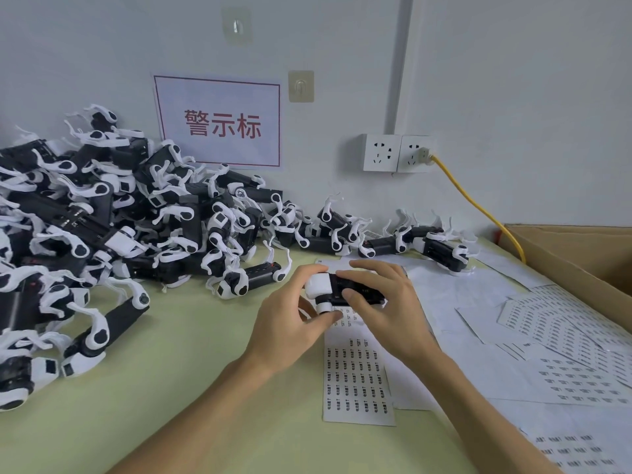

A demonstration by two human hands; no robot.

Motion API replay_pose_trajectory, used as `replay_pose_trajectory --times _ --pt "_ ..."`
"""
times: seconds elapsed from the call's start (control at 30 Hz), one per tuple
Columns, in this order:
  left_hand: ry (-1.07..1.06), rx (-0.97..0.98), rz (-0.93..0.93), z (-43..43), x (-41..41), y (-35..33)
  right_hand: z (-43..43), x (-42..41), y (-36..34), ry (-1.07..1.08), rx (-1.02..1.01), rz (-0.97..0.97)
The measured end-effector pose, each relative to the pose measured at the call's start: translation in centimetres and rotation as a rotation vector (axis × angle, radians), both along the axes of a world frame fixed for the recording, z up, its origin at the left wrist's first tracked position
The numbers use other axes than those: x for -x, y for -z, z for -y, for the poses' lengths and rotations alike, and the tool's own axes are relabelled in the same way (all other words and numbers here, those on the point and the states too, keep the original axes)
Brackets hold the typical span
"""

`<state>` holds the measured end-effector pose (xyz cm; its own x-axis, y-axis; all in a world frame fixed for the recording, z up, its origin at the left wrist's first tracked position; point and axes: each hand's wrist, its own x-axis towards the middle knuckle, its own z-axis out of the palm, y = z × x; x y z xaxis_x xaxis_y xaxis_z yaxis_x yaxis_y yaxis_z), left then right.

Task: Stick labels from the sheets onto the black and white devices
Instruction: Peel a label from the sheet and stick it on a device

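Since both hands are clamped on one device, the step in hand reads as pressing a label home. The narrow white label sheet printed with rows of small black marks (357,381) serves as the landmark for everything else.

That sheet lies flat on the pale green surface (205,354), which runs out to its left. Far to the left of the sheet, back toward the wall, sits the large heap of black and white plastic devices (102,217). A thinner row of the same devices (393,234) lies beyond the sheet's far end. To the right of the sheet, a loose spread of larger white label sheets (564,364) overlaps toward the brown cardboard box (581,254).

Over the sheet's far end is the task's thing, the small black-bodied device with a white end cap (345,289). The left hand (290,319) grips its white end between thumb and fingers. The right hand (386,309) is curled over the black body, with its thumb pressed on the near face. Whether a label already lies under that thumb is hidden.

To do this well, the left hand should hold the device rigid while the right thumb rubs from one edge of the label to the other. That way no corner lifts and the label sits square to the body's edge. Keeping the device over the sheet puts the next label close by.
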<state>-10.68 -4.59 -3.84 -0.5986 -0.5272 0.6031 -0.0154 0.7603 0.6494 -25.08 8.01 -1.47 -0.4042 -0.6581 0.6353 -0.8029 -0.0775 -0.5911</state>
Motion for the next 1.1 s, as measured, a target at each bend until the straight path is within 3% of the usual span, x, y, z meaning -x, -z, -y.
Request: replay_pose_trajectory --times 0.27,0.43,0.53,0.8,0.97,1.03,1.1 --pt "0.051 -0.280 -0.112 0.2 -0.2 -0.7 -0.1 1.3 -0.2 -0.021 0.005 0.117" --pt "0.165 -0.534 -0.185 0.0 0.0 -1.2 -0.1 1.1 -0.1 -0.160 -0.095 0.350" --pt "0.132 -0.598 -0.172 -0.1 -0.1 -1.5 0.1 1.2 -0.1 -0.198 -0.153 0.468" --pt "0.036 -0.726 -0.251 0.4 -0.1 -1.6 0.2 1.4 -0.1 -0.163 -0.100 0.513" --pt "0.083 -0.957 -0.094 0.7 -0.3 -1.7 -0.2 1.9 -0.8 -0.102 -0.100 0.795" --pt "0.207 -0.943 0.045 0.4 -0.3 -1.6 -0.3 1.8 -1.1 -0.152 -0.069 0.867" --pt "0.324 -0.851 0.153 -0.4 -0.2 -1.4 -0.3 1.5 -1.1 -0.211 -0.063 0.810"
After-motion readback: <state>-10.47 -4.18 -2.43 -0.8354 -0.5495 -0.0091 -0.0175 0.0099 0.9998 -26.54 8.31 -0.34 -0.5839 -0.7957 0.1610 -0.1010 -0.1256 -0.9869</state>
